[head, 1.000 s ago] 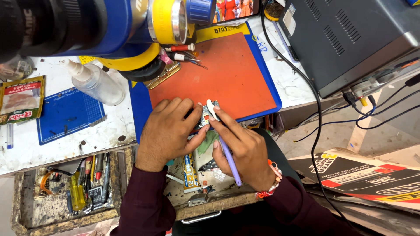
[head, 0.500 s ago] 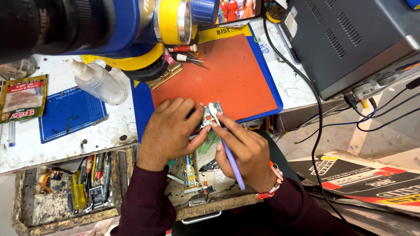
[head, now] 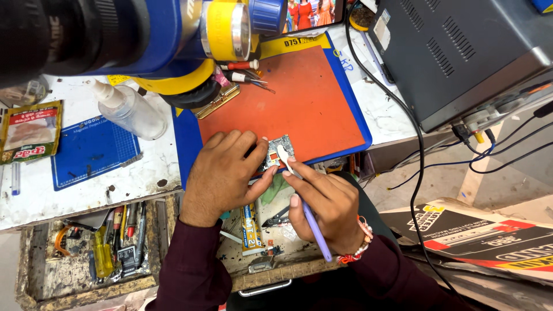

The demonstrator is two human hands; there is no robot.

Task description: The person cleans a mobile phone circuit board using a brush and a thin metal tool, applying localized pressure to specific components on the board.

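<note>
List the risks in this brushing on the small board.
1. The left hand pins the circuit board only by its edge at the orange mat's rim; a hard stroke could flick it off.
2. The brush in the right hand might dislodge small parts.
3. The plastic bottle nearby could tip.

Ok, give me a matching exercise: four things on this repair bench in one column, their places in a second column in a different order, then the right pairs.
Things:
1. small square circuit board
2. clear plastic squeeze bottle
3. purple-handled brush
4. grey metal box with vent slots

Places:
A. on the white bench top, beside the small blue grid mat
B. in the right hand
C. at the near edge of the orange work mat, steadied by the left hand
D. at the bench's right end, cables hanging from it

Pairs: 1-C, 2-A, 3-B, 4-D
</note>
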